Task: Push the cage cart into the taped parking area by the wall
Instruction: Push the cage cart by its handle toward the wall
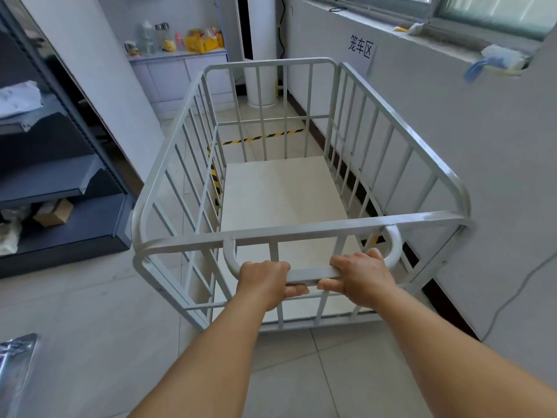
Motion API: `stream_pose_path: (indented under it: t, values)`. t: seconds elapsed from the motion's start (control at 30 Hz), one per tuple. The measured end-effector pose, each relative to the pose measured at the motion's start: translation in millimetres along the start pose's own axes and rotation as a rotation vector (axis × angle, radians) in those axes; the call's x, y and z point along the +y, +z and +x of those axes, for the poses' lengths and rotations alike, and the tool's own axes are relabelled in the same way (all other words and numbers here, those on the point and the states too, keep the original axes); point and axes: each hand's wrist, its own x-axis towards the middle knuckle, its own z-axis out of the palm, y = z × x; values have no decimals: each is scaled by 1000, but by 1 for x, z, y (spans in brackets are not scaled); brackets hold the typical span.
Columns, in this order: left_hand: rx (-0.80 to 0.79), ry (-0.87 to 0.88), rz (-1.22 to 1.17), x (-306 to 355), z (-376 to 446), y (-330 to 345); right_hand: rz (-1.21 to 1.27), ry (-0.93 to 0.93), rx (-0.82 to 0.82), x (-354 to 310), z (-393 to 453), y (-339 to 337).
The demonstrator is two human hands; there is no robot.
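Observation:
A light grey cage cart point(355, 229) with barred sides and a pale floor board stands in front of me, its right side close to the wall point(467, 140). My left hand point(265, 283) and my right hand point(360, 277) both grip the cart's near handle bar point(313, 273), side by side. Yellow-and-black tape point(262, 137) marks the floor beyond the cart's far end, and another strip point(214, 182) shows through the left bars. A paper sign point(360, 49) hangs on the wall above the taped area.
Dark metal shelving point(60, 182) with a cardboard box stands to the left. A white round column point(262, 55) and a low cabinet point(180, 76) with bottles lie ahead. A cable point(512, 297) runs down the wall at right. A metal object point(15, 363) sits at bottom left.

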Motion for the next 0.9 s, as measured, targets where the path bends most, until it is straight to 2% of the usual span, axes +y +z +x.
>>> stream_pose_path:
  t: [0.5, 0.9]
  values:
    - [-18, -95, -15, 35, 154, -41, 9, -126, -40, 116, 136, -31]
    - [-17, -88, -45, 40, 278, -72, -9, -121, -62, 185, 244, -57]
